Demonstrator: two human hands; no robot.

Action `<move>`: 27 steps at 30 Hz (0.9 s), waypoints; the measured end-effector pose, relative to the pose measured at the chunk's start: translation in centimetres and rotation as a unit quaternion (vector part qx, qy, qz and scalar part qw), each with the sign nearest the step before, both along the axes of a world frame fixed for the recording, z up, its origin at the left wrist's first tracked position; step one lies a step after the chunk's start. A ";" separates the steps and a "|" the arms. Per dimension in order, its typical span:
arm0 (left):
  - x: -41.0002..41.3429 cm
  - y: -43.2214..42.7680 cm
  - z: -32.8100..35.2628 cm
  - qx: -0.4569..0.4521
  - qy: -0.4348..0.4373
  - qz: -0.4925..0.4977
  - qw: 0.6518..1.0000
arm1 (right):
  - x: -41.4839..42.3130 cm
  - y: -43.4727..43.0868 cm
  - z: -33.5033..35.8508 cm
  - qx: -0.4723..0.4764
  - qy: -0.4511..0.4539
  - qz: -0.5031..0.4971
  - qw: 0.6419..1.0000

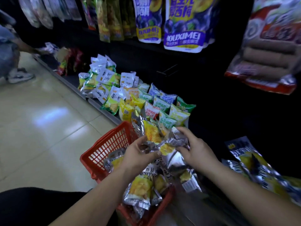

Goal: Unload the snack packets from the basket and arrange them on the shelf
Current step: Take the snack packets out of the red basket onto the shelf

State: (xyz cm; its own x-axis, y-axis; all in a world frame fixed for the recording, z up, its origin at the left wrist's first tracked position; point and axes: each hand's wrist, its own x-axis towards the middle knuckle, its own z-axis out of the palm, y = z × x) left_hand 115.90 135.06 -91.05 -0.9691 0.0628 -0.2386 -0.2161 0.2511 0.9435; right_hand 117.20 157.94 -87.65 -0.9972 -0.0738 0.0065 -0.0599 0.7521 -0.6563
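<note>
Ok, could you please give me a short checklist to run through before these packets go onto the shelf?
1. Left hand grip on the bundle of packets: ok, fingers curl round it.
2. Right hand grip on the same bundle: ok, it holds the other side.
3. Bundle clear of the red basket: ok, held above it.
4. Basket emptied: not ok, loose packets lie inside.
5. Free spot on the shelf beside the arranged rows: cannot tell, that part is too dark.
</note>
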 end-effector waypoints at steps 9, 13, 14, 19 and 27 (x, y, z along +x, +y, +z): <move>0.4 15.5 1.4 0.064 -0.020 -0.167 0.984 | 6.1 13.6 3.3 0.107 -0.008 -0.161 0.981; 2.4 23.3 -1.3 0.097 -0.061 -0.245 0.963 | 10.5 20.9 1.9 0.130 -0.075 -0.241 0.959; 2.9 25.2 -1.8 0.098 -0.074 -0.261 0.957 | 11.5 22.5 1.5 0.137 -0.086 -0.267 0.950; 4.0 33.5 -2.6 0.114 -0.088 -0.312 0.939 | 14.6 27.9 1.5 0.173 -0.083 -0.362 0.912; 5.8 38.2 -5.6 0.077 -0.140 -0.366 0.917 | 17.8 33.1 -2.7 0.243 -0.053 -0.534 0.808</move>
State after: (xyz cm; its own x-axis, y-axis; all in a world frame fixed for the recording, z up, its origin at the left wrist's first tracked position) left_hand 121.73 173.27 -96.67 -0.5571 0.7250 -0.4051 -0.2812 0.2943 0.9134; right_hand 134.99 191.05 -90.32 -0.4863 0.8614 0.1468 0.8311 0.5078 -0.2266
